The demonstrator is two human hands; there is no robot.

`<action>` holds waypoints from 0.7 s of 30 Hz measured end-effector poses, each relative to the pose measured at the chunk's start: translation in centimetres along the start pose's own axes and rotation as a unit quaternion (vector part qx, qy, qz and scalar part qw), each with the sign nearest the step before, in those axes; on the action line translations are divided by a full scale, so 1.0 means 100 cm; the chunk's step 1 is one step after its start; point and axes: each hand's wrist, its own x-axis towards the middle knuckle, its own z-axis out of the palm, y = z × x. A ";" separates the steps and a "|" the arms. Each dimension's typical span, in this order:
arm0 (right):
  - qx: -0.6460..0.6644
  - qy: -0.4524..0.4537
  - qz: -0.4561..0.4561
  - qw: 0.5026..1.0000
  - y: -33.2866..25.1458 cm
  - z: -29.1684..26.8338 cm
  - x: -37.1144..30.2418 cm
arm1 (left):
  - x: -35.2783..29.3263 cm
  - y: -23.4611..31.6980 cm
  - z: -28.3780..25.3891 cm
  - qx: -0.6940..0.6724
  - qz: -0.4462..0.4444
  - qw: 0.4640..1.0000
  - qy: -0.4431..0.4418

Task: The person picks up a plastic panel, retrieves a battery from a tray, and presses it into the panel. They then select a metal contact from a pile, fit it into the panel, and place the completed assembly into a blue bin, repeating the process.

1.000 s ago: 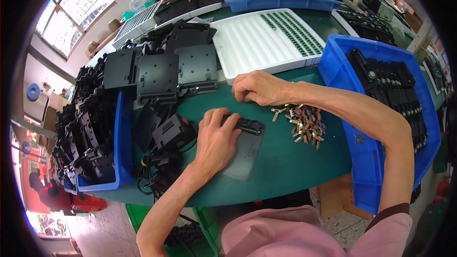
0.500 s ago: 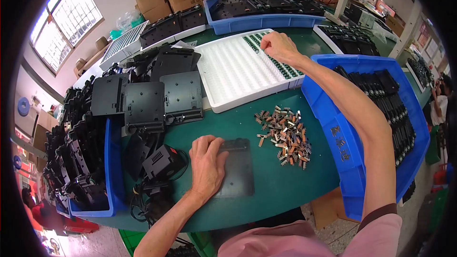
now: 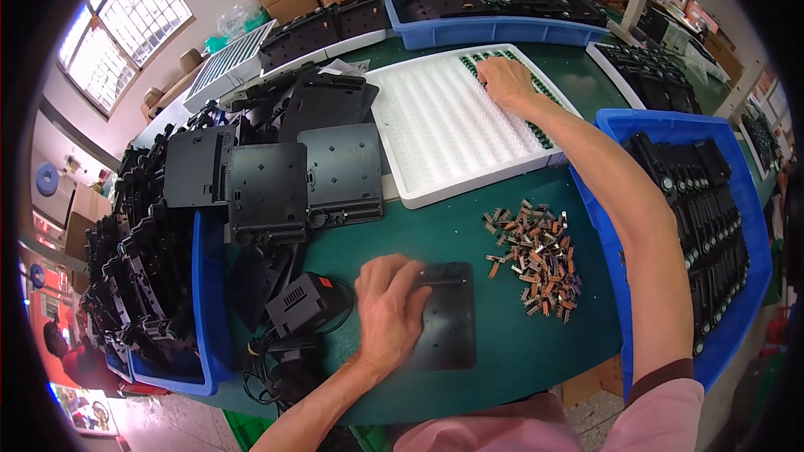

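My left hand (image 3: 388, 311) rests over the left side of a flat black plastic panel (image 3: 448, 331) on the green table, its fingers closed over the edge and thumb lying on the panel. My right hand (image 3: 506, 85) reaches far forward over a white ridged tray (image 3: 435, 125). Its fingers are pinched together among the small green parts (image 3: 540, 136) lined up along the tray's right side. Whatever the fingertips hold is hidden. A loose heap of small metal-and-brown parts (image 3: 536, 259) lies between the panel and the blue bin at right.
A blue bin (image 3: 615, 272) at right holds black assemblies. Black panels (image 3: 268, 188) are stacked left of the tray, beside another filled blue bin (image 3: 209, 310). A black power adapter (image 3: 303, 301) with cables sits near my left hand. Another blue tray (image 3: 494, 33) stands behind.
The whole view has shifted, so things sit farther right. My right hand has moved slightly left across the tray's green parts. My left hand stays on the panel.
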 end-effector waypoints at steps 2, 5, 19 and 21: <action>0.024 -0.021 0.002 1.000 0.003 -0.002 0.004 | -0.001 0.000 0.001 0.000 -0.003 1.000 -0.001; 0.082 -0.040 0.031 0.995 0.015 -0.005 0.011 | 0.000 0.001 0.000 0.000 -0.005 1.000 -0.003; 0.459 -0.242 -0.025 0.855 -0.075 -0.096 -0.058 | 0.001 0.002 -0.002 0.010 -0.004 1.000 0.012; 0.499 -0.329 -0.014 0.802 -0.105 -0.107 -0.097 | 0.000 -0.001 0.001 0.008 -0.005 1.000 0.024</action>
